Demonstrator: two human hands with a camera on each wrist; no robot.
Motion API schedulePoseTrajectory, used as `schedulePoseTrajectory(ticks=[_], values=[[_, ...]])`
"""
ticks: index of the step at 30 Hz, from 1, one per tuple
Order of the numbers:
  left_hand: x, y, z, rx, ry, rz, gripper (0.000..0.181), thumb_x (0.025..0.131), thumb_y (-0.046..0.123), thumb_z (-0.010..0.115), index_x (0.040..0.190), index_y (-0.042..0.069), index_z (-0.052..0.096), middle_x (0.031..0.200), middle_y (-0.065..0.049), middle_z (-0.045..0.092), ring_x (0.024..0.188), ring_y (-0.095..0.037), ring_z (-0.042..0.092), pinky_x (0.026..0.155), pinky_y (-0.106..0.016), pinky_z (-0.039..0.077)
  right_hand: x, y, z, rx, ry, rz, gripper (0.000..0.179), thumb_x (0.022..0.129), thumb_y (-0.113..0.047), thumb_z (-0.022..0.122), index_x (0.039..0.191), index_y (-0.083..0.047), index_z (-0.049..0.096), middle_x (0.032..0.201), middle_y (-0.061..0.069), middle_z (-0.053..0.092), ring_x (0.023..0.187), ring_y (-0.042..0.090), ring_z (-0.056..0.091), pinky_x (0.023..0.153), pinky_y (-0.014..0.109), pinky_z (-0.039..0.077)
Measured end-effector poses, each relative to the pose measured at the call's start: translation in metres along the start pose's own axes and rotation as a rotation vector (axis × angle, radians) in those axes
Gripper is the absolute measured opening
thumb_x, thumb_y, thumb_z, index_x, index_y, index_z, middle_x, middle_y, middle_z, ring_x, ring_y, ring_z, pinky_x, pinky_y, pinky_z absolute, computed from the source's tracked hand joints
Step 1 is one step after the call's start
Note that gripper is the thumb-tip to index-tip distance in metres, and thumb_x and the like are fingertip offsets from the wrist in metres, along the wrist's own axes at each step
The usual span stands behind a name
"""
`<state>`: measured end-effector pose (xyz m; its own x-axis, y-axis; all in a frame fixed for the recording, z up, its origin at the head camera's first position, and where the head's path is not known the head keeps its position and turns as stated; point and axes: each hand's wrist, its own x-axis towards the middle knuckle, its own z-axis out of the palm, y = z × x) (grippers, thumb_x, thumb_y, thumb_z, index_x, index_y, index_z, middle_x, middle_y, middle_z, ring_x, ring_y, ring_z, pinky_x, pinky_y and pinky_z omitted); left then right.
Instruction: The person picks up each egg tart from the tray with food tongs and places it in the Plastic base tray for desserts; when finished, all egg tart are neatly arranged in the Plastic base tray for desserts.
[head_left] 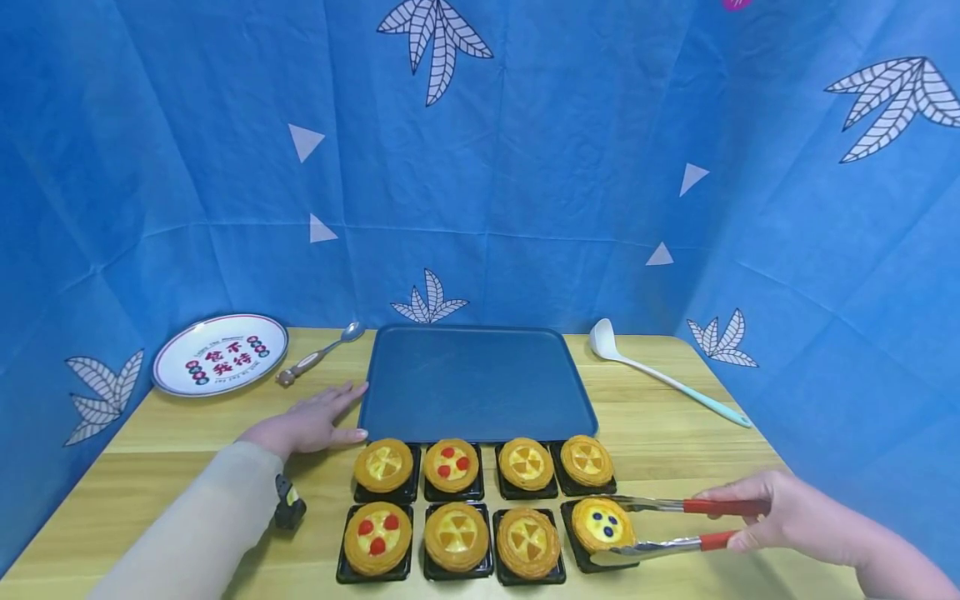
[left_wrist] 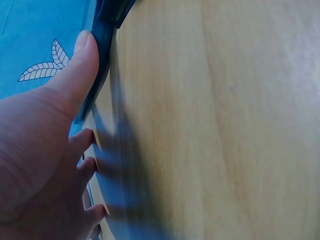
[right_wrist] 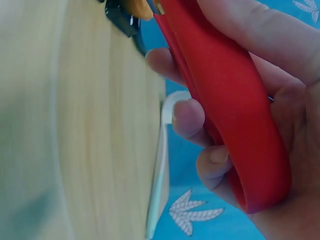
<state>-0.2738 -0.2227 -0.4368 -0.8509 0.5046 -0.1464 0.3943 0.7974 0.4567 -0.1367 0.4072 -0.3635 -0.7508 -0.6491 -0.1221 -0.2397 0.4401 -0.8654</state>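
My right hand (head_left: pixel 780 521) grips metal tongs with red handles (head_left: pixel 726 507); its fingers curl round a handle (right_wrist: pixel 225 100) in the right wrist view. The tong arms lie on either side of an egg tart with blueberries (head_left: pixel 603 524), at the right end of the front row, over its black square holder (head_left: pixel 581 557). My left hand (head_left: pixel 318 421) has its fingers spread at the left edge of a dark blue tray (head_left: pixel 480 383). In the left wrist view, the thumb (left_wrist: pixel 86 52) lies against the tray's rim (left_wrist: pixel 102 55).
Several more tarts stand in two rows before the tray, some with red fruit (head_left: pixel 452 463), others with yellow wedges (head_left: pixel 528 543). A white plate (head_left: pixel 221 354) and a spoon (head_left: pixel 321 353) lie at back left, a ladle (head_left: pixel 667 375) at back right. Blue cloth (head_left: pixel 480 183) hangs behind the table.
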Motion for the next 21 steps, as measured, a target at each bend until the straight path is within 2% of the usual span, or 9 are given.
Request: schedulePoseTrajectory(ticks=[3, 6, 10, 12, 14, 17, 19, 21], values=[[0.002, -0.002, 0.001, -0.001, -0.001, -0.011, 0.094, 0.091, 0.066, 0.054, 0.159, 0.012, 0.017, 0.158, -0.031, 0.014, 0.140, -0.057, 0.013, 0.105, -0.076, 0.012, -0.002, 0.007, -0.001, 0.018, -0.004, 0.007, 0.046, 0.085, 0.006, 0.071, 0.129, -0.007, 0.068, 0.113, -0.007, 0.071, 0.068, 0.009, 0.050, 0.051, 0.024, 0.040], [0.003, -0.003, 0.003, 0.006, -0.004, -0.030, 0.097, 0.090, 0.068, 0.054, 0.159, 0.011, 0.017, 0.159, -0.029, 0.013, 0.141, -0.055, 0.012, 0.107, -0.074, 0.012, -0.003, 0.010, -0.001, 0.027, -0.001, 0.032, 0.045, 0.086, 0.004, 0.072, 0.129, -0.006, 0.067, 0.117, -0.008, 0.070, 0.081, 0.006, 0.055, 0.057, 0.022, 0.043], [0.005, -0.007, 0.005, 0.012, -0.003, -0.038, 0.097, 0.090, 0.067, 0.054, 0.159, 0.012, 0.016, 0.160, -0.026, 0.011, 0.142, -0.052, 0.011, 0.108, -0.073, 0.011, -0.004, 0.012, -0.001, 0.011, 0.015, 0.055, 0.046, 0.084, 0.000, 0.075, 0.129, -0.008, 0.067, 0.112, -0.007, 0.071, 0.069, 0.013, 0.051, 0.051, 0.025, 0.040], [0.005, -0.007, 0.004, 0.013, 0.001, -0.024, 0.095, 0.091, 0.066, 0.054, 0.159, 0.011, 0.017, 0.159, -0.029, 0.012, 0.141, -0.055, 0.012, 0.107, -0.074, 0.012, -0.005, 0.011, -0.001, 0.004, 0.019, 0.042, 0.048, 0.084, 0.001, 0.075, 0.130, -0.009, 0.067, 0.098, -0.006, 0.071, 0.061, 0.019, 0.047, 0.047, 0.028, 0.038], [0.005, -0.006, 0.003, 0.012, -0.001, -0.028, 0.095, 0.091, 0.066, 0.055, 0.159, 0.012, 0.016, 0.159, -0.028, 0.012, 0.141, -0.054, 0.012, 0.108, -0.073, 0.011, -0.005, 0.009, -0.002, 0.001, 0.021, 0.025, 0.050, 0.083, 0.002, 0.075, 0.131, -0.011, 0.066, 0.080, 0.000, 0.065, 0.056, 0.020, 0.045, 0.044, 0.030, 0.036], [0.004, -0.004, 0.003, 0.011, 0.003, -0.026, 0.094, 0.091, 0.064, 0.055, 0.159, 0.011, 0.017, 0.159, -0.028, 0.013, 0.141, -0.054, 0.013, 0.107, -0.074, 0.011, -0.007, 0.004, -0.006, -0.009, 0.038, -0.006, 0.052, 0.084, 0.004, 0.074, 0.133, -0.013, 0.066, 0.068, 0.006, 0.055, 0.053, 0.018, 0.047, 0.043, 0.031, 0.038], [0.004, -0.002, 0.003, 0.010, -0.004, -0.048, 0.094, 0.091, 0.064, 0.056, 0.159, 0.013, 0.016, 0.160, -0.025, 0.012, 0.143, -0.051, 0.011, 0.109, -0.072, 0.010, -0.007, 0.000, -0.010, 0.009, 0.065, 0.009, 0.053, 0.086, 0.005, 0.071, 0.135, -0.015, 0.064, 0.077, 0.000, 0.064, 0.065, 0.012, 0.057, 0.050, 0.027, 0.047], [0.002, 0.002, 0.001, 0.008, -0.004, -0.044, 0.093, 0.092, 0.062, 0.056, 0.159, 0.011, 0.017, 0.160, -0.027, 0.012, 0.142, -0.053, 0.011, 0.108, -0.073, 0.010, -0.007, -0.006, -0.014, 0.017, 0.139, 0.056, 0.052, 0.089, 0.003, 0.069, 0.137, -0.015, 0.062, 0.097, -0.007, 0.071, 0.080, 0.008, 0.063, 0.061, 0.026, 0.053]])
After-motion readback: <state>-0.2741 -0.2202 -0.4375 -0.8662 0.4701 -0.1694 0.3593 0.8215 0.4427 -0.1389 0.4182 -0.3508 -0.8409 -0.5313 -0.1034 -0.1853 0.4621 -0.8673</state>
